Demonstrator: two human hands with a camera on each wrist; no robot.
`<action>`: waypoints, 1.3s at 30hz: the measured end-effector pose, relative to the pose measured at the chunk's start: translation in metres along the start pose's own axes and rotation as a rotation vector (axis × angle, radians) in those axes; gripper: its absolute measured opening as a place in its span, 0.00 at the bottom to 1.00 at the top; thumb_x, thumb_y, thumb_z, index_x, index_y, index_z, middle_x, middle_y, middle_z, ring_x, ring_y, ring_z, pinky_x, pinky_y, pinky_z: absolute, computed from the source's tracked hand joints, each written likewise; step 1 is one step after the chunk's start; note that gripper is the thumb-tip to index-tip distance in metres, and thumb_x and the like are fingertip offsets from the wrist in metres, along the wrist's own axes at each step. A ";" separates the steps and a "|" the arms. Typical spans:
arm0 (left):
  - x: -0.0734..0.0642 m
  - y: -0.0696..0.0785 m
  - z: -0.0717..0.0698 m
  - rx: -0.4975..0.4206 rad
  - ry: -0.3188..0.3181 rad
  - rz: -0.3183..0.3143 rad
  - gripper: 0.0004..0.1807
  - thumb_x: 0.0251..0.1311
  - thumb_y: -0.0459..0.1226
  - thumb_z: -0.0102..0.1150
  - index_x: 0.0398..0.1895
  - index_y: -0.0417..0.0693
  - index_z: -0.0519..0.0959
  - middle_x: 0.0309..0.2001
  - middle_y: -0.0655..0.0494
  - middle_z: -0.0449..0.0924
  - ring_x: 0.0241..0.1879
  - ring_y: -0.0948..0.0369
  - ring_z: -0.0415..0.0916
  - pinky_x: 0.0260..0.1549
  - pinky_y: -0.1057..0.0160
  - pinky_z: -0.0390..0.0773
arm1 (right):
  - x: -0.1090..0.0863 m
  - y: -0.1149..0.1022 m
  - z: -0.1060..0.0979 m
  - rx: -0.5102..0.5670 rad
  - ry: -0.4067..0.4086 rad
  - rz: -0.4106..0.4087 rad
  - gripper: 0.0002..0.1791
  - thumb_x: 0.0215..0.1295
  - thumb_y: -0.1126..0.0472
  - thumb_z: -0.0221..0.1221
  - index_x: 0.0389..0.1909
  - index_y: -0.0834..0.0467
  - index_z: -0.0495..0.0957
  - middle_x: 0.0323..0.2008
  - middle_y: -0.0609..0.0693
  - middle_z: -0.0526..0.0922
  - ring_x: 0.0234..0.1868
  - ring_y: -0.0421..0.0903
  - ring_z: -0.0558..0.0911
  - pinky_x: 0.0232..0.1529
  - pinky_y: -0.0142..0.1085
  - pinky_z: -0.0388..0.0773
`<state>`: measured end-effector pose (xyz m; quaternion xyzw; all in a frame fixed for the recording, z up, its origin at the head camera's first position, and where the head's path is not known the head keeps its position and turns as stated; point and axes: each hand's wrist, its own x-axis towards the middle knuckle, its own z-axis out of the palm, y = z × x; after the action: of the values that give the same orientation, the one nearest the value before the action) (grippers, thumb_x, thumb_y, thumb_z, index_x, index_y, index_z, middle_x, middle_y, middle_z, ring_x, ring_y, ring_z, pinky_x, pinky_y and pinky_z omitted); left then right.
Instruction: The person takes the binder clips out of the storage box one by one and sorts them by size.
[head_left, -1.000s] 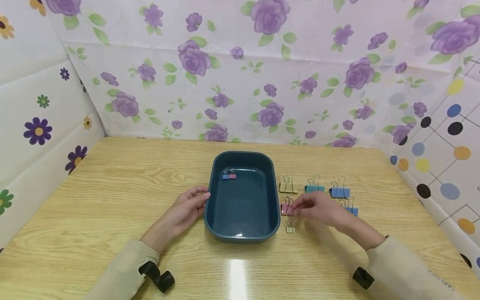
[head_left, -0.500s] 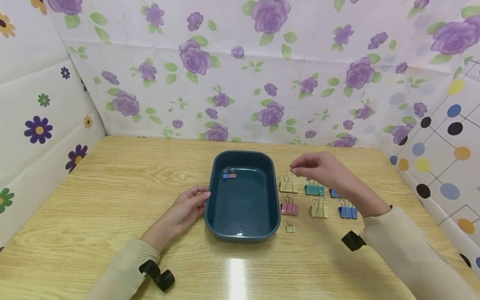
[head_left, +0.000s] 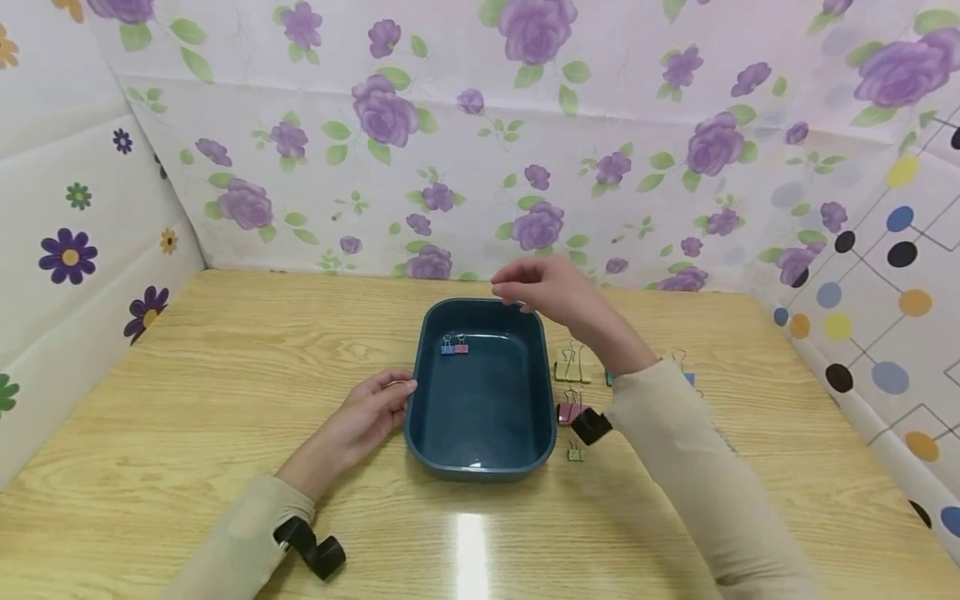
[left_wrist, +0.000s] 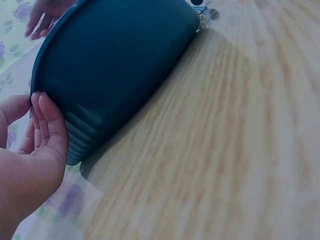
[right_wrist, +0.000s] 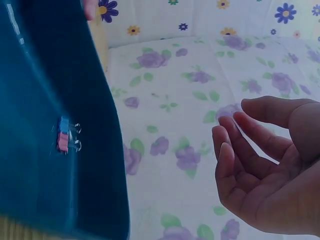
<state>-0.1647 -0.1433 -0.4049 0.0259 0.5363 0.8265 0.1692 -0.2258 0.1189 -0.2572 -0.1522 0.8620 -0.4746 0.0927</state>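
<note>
A dark teal plastic bin point(head_left: 480, 475) sits on the table. My left hand point(head_left: 375, 417) holds its left rim; in the left wrist view the thumb and fingertips meet at the rim. Over the bin's far right corner hovers my right hand point(head_left: 551, 292), and the right wrist view shows loosely bent fingers with nothing between them. Inside the bin, a small blue binder clip point(head_left: 447, 349) and a small pink binder clip point(head_left: 461, 348) stand side by side. Right of the bin are a yellow binder clip point(head_left: 573, 372), a larger pink binder clip point(head_left: 568, 414) and a small yellow-green binder clip point(head_left: 575, 455).
Further right, my right forearm partly hides other binder clips, among them a blue clip point(head_left: 689, 379) and a teal clip point(head_left: 608, 378). Floral cloth point(head_left: 315, 167) hangs behind the wooden table point(head_left: 187, 467).
My right hand has left the larger pink binder clip, risen past the yellow one and moved left to the bin's far corner. The left hand stays on the rim.
</note>
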 end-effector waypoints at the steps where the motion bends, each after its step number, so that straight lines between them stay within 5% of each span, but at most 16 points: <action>1: 0.000 0.000 0.000 0.001 0.000 0.000 0.04 0.68 0.27 0.48 0.39 0.43 0.72 0.34 0.55 0.75 0.32 0.64 0.72 0.36 0.68 0.74 | 0.004 -0.002 0.003 0.002 0.003 -0.002 0.15 0.68 0.55 0.59 0.50 0.59 0.80 0.45 0.54 0.82 0.47 0.53 0.79 0.51 0.50 0.74; 10: 0.000 0.001 0.000 0.002 0.000 0.001 0.04 0.69 0.27 0.48 0.40 0.43 0.71 0.34 0.55 0.75 0.32 0.64 0.72 0.36 0.68 0.74 | 0.036 0.001 0.029 0.035 0.009 -0.008 0.13 0.67 0.58 0.60 0.47 0.61 0.81 0.44 0.53 0.82 0.45 0.54 0.80 0.46 0.42 0.78; 19: 0.000 0.000 -0.001 -0.007 -0.016 0.001 0.05 0.69 0.27 0.47 0.39 0.43 0.72 0.34 0.56 0.75 0.33 0.64 0.73 0.37 0.68 0.74 | 0.064 0.025 0.053 0.157 0.020 0.169 0.14 0.67 0.60 0.61 0.50 0.62 0.80 0.46 0.56 0.81 0.48 0.54 0.80 0.52 0.47 0.75; 39: 0.001 0.000 -0.002 0.002 -0.032 0.016 0.05 0.69 0.27 0.47 0.40 0.43 0.72 0.34 0.55 0.75 0.32 0.64 0.73 0.37 0.67 0.74 | 0.075 0.055 0.082 0.142 0.013 0.271 0.13 0.66 0.65 0.59 0.50 0.63 0.81 0.51 0.57 0.80 0.48 0.52 0.80 0.49 0.43 0.76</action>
<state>-0.1656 -0.1447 -0.4060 0.0434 0.5342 0.8267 0.1711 -0.2809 0.0561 -0.3487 -0.0245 0.8395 -0.5184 0.1611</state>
